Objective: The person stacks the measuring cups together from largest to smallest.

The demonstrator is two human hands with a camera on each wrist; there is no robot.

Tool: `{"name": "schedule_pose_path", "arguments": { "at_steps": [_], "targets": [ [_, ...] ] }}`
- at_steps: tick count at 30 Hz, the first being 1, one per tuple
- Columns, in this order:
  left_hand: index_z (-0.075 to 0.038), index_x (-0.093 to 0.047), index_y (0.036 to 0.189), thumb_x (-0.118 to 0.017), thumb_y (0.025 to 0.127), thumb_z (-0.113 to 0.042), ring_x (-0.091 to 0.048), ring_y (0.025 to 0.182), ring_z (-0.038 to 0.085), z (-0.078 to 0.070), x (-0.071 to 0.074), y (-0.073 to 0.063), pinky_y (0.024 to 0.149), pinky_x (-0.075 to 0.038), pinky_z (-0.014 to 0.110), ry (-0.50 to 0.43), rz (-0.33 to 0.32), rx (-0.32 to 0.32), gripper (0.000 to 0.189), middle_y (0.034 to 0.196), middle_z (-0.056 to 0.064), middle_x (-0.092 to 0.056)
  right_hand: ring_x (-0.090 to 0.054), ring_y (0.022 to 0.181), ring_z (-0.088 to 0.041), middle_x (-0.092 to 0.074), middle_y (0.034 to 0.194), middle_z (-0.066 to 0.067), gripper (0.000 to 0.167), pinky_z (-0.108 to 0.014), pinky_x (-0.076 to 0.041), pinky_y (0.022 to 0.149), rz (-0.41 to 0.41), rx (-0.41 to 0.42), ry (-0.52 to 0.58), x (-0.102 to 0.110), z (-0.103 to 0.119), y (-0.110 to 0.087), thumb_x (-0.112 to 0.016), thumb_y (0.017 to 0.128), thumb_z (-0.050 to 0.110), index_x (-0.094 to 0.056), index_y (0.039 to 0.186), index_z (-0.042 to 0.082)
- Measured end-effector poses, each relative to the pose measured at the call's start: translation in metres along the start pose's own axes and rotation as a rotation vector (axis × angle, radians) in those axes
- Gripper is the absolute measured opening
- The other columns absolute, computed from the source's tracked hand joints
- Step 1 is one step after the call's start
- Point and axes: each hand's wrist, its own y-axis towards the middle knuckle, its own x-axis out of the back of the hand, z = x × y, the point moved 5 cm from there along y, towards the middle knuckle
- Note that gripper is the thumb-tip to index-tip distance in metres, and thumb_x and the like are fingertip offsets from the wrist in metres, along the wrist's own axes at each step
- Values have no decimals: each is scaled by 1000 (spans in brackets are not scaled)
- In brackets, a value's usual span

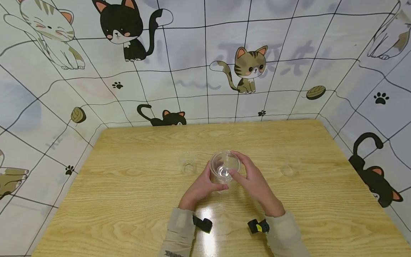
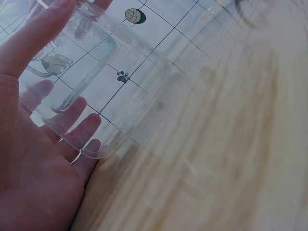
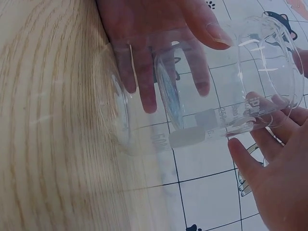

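In the middle of the table, a clear glass beaker with printed markings sits nested in another clear beaker, whose base is low by the tabletop. My left hand holds the glass from the left, thumb across the near side and fingers behind it. Those fingers show through the glass in the left wrist view. From the right, my right hand grips the upper beaker near its rim, fingers on the far side and thumb on the near side. The right wrist view shows the inner base above the outer one.
Left of the hands stands a faint clear glass piece; another clear piece is to the right. The wooden table meets a cat-patterned cloth at its back and sides. Black straps circle the wrists.
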Motion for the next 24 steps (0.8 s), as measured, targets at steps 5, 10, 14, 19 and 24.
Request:
{"name": "schedule_pose_path", "arguments": {
  "at_steps": [5, 10, 14, 19, 24],
  "targets": [
    [-36, -17, 139, -80, 65, -22, -29, 126, 10, 8, 1, 2, 102, -22, 36, 3, -9, -6, 98, 138, -9, -31, -31, 126, -23, -34, 138, 1, 53, -52, -28, 96, 7, 1, 10, 0, 1, 0, -56, 88, 30, -33, 135, 25],
    [-41, -17, 136, -81, 62, -30, -31, 124, 5, 23, 2, 8, 102, -22, 34, 38, -33, 1, 99, 136, -14, -33, -33, 125, -22, -35, 138, 2, 53, -51, -30, 95, 4, 4, 11, 0, 2, 0, -56, 88, 30, -33, 136, 26],
    [-41, -17, 136, -81, 62, -33, -33, 123, 6, 27, 2, 9, 101, -23, 35, 48, -38, -8, 99, 134, -14, -35, -36, 123, -21, -37, 136, 5, 53, -51, -33, 93, -11, -5, 11, 1, 1, 0, -56, 87, 32, -33, 135, 30],
    [-41, -16, 137, -81, 63, -29, -33, 123, 6, 26, 2, 9, 101, -24, 35, 10, -18, -18, 99, 135, -12, -35, -36, 123, -25, -36, 136, -3, 51, -52, -33, 93, 0, 14, 23, 5, 22, 0, -55, 89, 22, -35, 135, 18],
    [-39, -15, 138, -81, 63, -29, -33, 124, 8, 27, 2, 10, 102, -23, 36, 15, -15, -26, 100, 135, -9, -36, -30, 126, -26, -32, 139, -9, 49, -51, -30, 95, 14, 46, 27, 8, 41, 0, -54, 88, 11, -35, 134, 7]
  ]
}}
